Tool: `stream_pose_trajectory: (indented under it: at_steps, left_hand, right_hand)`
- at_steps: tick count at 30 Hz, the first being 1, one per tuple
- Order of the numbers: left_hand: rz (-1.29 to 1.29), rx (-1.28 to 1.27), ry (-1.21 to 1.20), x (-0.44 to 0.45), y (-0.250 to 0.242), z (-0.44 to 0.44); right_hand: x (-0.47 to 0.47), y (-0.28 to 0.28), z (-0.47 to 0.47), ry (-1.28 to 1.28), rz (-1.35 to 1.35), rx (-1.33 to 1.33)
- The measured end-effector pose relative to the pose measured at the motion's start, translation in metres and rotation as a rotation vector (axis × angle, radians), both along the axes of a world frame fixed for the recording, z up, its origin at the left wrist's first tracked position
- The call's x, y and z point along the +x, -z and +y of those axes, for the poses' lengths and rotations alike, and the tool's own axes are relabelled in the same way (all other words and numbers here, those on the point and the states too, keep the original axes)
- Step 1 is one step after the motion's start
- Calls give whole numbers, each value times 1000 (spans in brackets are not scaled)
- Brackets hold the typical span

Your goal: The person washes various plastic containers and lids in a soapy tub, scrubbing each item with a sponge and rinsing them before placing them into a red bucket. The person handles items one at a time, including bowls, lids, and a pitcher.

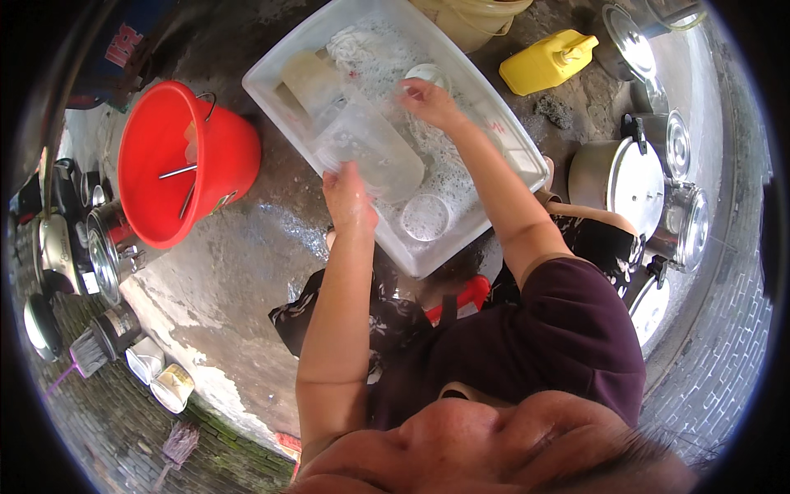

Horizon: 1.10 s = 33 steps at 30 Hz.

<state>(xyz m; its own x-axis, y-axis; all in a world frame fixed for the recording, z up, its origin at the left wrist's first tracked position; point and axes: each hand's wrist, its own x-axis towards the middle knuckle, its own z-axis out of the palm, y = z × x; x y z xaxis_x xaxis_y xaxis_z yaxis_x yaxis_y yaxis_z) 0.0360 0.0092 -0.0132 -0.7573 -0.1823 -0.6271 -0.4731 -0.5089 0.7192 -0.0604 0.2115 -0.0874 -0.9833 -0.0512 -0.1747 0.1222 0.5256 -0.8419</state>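
Note:
A large white plastic tub [404, 262] of sudsy water lies before me. My left hand [350, 197] grips the near end of a translucent plastic container [373, 145], which is tilted over the suds. Motion blurs that hand and the end it holds. Over the tub's right half is my right hand [429, 102], its fingers curled beside a round white dish or lid [429, 75]; whether they hold anything is unclear. A second cloudy container [308, 77] and a white cloth [353, 46] lie in the suds. Near the front corner floats a round clear lid or bowl [426, 217].
A red bucket [237, 160] with metal rods inside stands left. At the upper right are a yellow jug [543, 65], a dark scouring pad [553, 111] and a cream bucket [472, 25]. Metal pots [592, 173] line the right side. White tubs [146, 360] and brushes lie lower left.

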Motion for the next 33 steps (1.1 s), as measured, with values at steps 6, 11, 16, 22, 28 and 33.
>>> stream_pose_trajectory:
  at_steps: [6,11,16,22,28,33]
  left_hand:
    - [-52,57,-48,-9,-4,-2]
    - [-159,-39,-132,-13,-12,2]
    - [15,-77,-177,-6,16,-11]
    - [-40,39,-306,-3,-9,23]
    - [387,123,-144,17,9,43]
    - [539,-369,239,39,-18,20]
  right_hand:
    - [88,178,29,-112,-91,745]
    - [82,155,41,148,-358,231]
    - [88,25,46,329,-386,-486]
    - [137,-116,-17,523,-6,-1062]
    - [136,-55,-89,268,717,162]
    - [102,-71,-65,645,507,-132]
